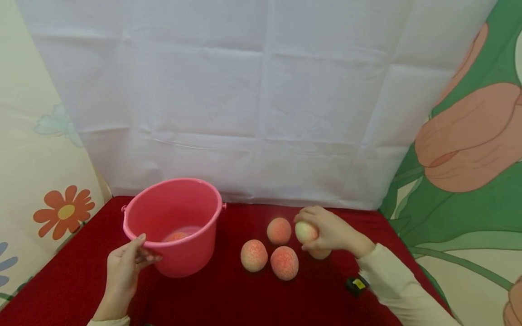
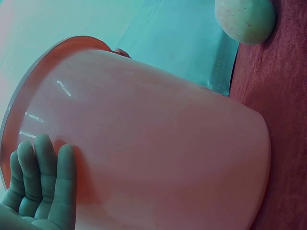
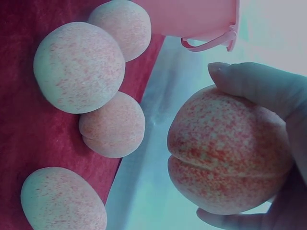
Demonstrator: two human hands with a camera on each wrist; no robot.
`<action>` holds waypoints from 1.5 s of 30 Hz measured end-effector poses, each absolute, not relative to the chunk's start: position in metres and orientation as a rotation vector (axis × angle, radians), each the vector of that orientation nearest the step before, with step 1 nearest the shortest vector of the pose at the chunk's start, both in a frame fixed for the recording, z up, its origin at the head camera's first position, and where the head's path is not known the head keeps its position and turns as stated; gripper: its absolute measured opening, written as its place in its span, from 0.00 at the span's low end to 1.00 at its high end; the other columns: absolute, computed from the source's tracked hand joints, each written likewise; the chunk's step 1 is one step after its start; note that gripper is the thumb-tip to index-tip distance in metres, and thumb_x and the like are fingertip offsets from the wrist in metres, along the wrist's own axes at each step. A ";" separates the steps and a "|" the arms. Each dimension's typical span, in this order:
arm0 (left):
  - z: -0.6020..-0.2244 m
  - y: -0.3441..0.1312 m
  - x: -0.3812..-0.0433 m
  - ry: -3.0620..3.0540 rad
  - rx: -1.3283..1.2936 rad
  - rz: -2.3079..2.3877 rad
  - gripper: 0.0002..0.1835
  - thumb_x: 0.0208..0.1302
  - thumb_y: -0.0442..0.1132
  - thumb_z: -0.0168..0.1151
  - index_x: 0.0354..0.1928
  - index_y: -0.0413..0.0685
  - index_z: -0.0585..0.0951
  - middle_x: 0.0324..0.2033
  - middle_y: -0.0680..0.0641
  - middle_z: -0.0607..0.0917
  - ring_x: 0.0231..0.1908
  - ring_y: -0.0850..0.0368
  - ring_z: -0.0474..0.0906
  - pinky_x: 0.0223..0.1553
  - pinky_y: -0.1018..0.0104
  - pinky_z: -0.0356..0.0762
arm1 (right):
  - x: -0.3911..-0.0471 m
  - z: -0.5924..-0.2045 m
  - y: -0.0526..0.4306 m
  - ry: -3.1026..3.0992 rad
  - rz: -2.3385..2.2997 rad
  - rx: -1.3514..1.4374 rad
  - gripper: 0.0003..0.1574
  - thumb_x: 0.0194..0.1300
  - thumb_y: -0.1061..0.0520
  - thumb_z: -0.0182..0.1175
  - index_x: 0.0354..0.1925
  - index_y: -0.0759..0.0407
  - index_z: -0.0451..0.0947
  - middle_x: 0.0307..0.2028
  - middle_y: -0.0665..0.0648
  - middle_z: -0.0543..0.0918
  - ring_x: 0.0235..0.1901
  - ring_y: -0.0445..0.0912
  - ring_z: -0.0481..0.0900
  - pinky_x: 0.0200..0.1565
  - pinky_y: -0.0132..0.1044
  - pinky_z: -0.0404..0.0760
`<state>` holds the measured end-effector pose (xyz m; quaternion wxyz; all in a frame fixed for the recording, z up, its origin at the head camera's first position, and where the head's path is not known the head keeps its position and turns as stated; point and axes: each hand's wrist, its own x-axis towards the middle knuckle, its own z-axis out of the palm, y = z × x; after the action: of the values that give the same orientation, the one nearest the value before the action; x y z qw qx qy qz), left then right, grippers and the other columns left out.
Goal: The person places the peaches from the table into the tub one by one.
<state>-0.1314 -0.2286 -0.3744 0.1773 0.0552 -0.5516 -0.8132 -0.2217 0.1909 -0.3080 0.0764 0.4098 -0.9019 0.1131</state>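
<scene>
At the left of the red cloth, a pink bucket (image 1: pixel 187 258) leans a little, and my left hand (image 1: pixel 125 271) pinches its near rim. The thumb lies over the rim, while the fingers (image 2: pixel 46 177) press the outer wall. One peach (image 1: pixel 178 236) shows inside at the bottom. My right hand (image 1: pixel 326 228) grips another peach (image 3: pixel 230 153) between thumb and fingers, held over the cloth. Partly hidden under that hand is a further peach (image 1: pixel 320 254). Just left of it lie three more: a rear peach (image 1: pixel 279 231), a left peach (image 1: pixel 254 256) and a front peach (image 1: pixel 284 263).
Red cloth (image 1: pixel 220 299) covers the table. Behind it hangs a creased white sheet (image 1: pixel 253 113), with flower-printed cloth (image 1: pixel 65 212) at both sides. A small black object (image 1: pixel 354 286) with a yellow label is beside the right sleeve (image 1: pixel 395 280).
</scene>
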 end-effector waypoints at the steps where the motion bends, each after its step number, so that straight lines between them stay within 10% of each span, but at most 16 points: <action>1: -0.375 -0.229 -0.131 -1.561 0.158 -2.303 0.22 0.66 0.37 0.52 0.11 0.45 0.77 0.08 0.50 0.75 0.13 0.60 0.76 0.23 0.65 0.80 | -0.222 -0.308 0.190 -2.700 0.341 1.233 0.33 0.39 0.48 0.73 0.46 0.52 0.75 0.46 0.52 0.75 0.46 0.49 0.72 0.38 0.42 0.75; 45: -0.373 -0.229 -0.132 -1.576 0.217 -2.308 0.22 0.66 0.39 0.52 0.12 0.45 0.77 0.08 0.50 0.75 0.13 0.60 0.77 0.24 0.66 0.80 | -0.253 -0.287 0.151 -2.611 0.421 1.327 0.27 0.42 0.55 0.67 0.45 0.53 0.76 0.43 0.51 0.75 0.43 0.47 0.72 0.40 0.40 0.74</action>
<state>-0.1317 -0.2288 -0.3732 0.1687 0.0761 -0.5542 -0.8116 -0.2527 0.1511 -0.2866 0.0913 0.4465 -0.8788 0.1416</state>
